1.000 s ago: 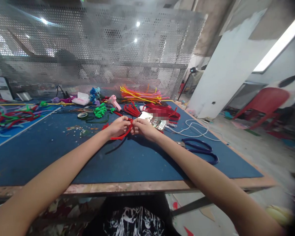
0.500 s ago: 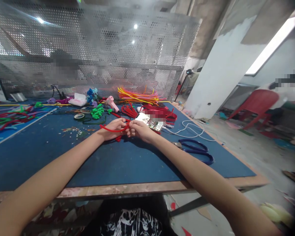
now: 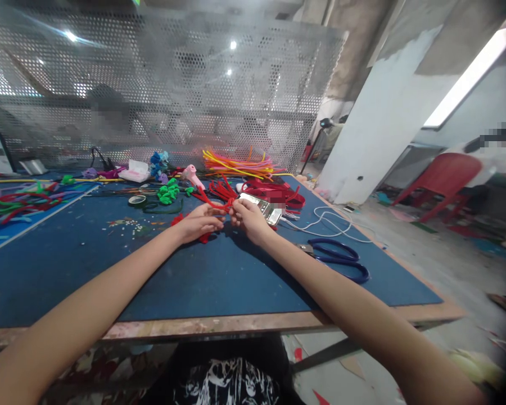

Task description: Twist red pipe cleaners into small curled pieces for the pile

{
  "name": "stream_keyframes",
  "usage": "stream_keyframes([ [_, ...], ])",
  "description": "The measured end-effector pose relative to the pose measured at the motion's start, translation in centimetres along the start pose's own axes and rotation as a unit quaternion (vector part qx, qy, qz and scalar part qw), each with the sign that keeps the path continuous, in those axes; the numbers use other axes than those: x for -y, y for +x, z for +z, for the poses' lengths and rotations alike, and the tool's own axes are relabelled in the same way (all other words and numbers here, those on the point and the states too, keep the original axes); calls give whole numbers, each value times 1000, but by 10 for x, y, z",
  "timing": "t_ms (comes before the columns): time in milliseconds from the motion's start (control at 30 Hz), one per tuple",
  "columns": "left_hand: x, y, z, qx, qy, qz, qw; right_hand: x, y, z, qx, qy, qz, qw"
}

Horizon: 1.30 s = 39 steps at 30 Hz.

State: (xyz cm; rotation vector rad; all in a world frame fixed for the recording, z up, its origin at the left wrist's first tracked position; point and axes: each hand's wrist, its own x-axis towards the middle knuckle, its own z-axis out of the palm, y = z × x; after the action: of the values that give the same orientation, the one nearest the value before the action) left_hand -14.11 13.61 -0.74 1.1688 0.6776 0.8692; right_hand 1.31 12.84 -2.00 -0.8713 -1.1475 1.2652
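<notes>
A red pipe cleaner (image 3: 216, 206), bent into a small loop at one end, is held above the blue mat (image 3: 219, 281). My right hand (image 3: 249, 219) pinches the looped end between thumb and fingertips. On the other side, my left hand (image 3: 200, 222) has its thumb and index finger at the strand, the lower fingers loosely curved. Under and behind the left hand lie more red fuzzy pieces (image 3: 203, 237), partly hidden. Just beyond my right hand rests a lit phone (image 3: 274, 216) with a white cable.
Blue-handled scissors (image 3: 335, 250) lie right of my right forearm. Farther back are a pink glue gun (image 3: 193, 176), green fuzzy pieces (image 3: 167, 192), a roll of tape (image 3: 137, 200), red stems (image 3: 222, 190) and yellow-orange stems (image 3: 236, 166). A perforated metal screen (image 3: 160, 84) stands behind the table.
My hands have drawn slightly apart, the right one shifting a little right. The red strand that lay across my left wrist now points away beyond the hands, with a loop at my right fingertips.
</notes>
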Motion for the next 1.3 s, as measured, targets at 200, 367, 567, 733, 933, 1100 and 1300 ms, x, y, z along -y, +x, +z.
stream_keyframes([
  [200,4,1,4,-52,-5,16,999,0,2,-4,-44,-43,-56,997],
  [367,7,3,2,-70,-23,36,997,1,-3,2,-7,-81,-77,994],
  [567,8,5,-1,-53,-36,33,997,2,-8,4,47,-54,-44,996],
  [733,7,6,-3,-42,-29,24,998,5,-9,2,81,16,34,996],
  [933,7,4,-2,-30,-20,24,999,10,-10,0,106,63,88,988],
  [1100,8,4,-1,-25,-15,29,999,10,-9,-2,110,72,110,985],
  [1300,9,4,0,-34,-7,31,999,9,-8,0,79,67,117,988],
])
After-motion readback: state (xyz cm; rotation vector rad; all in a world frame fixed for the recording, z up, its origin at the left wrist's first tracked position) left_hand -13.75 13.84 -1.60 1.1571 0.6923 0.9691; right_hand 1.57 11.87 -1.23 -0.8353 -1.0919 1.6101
